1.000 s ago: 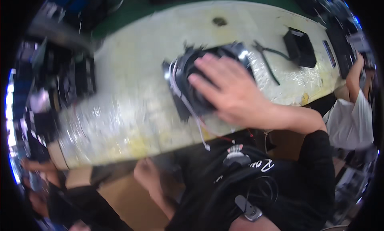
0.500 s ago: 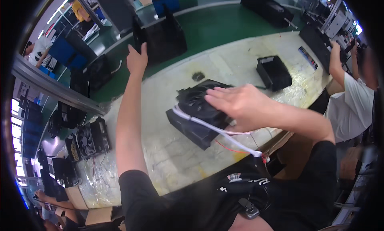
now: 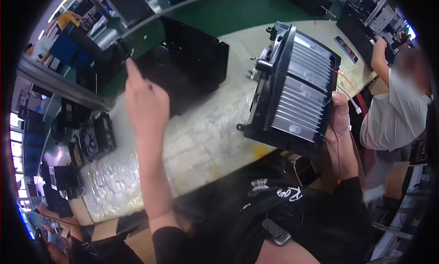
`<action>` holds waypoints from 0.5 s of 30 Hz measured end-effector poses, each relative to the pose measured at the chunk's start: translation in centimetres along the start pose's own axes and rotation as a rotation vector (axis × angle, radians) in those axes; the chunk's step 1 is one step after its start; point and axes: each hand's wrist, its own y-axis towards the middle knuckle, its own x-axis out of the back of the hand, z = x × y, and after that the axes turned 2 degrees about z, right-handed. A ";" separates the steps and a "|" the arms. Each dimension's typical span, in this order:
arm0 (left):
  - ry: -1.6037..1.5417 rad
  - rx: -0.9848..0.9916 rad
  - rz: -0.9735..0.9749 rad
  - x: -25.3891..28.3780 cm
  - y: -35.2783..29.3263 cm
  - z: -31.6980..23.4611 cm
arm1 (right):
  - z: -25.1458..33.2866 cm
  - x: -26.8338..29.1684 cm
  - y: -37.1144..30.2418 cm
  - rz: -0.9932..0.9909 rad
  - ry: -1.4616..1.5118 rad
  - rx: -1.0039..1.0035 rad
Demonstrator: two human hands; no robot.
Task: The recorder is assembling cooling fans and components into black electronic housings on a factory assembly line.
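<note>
The right hand [image 3: 339, 117] grasps a black-framed unit with silver metal fins [image 3: 304, 88] by its lower right edge, holding it tilted above the counter [image 3: 196, 145], fins facing right; red and white wires [image 3: 356, 106] trail from its right side. The left hand [image 3: 147, 99] has its index finger stretched out at the left edge of an open black housing [image 3: 199, 58] (whether it grips the housing, I cannot tell). That housing has raised walls and lies across the counter's far edge; its interior is too dark to read. At the counter's left end, another black housing [image 3: 109, 131] carries a round fan [image 3: 88, 142]. An open cardboard box [image 3: 105, 229] is near the lower left.
</note>
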 end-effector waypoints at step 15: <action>-1.446 1.134 0.301 0.5 -8.1 5.1 | -7.4 -4.9 0.6 -0.093 0.162 -0.280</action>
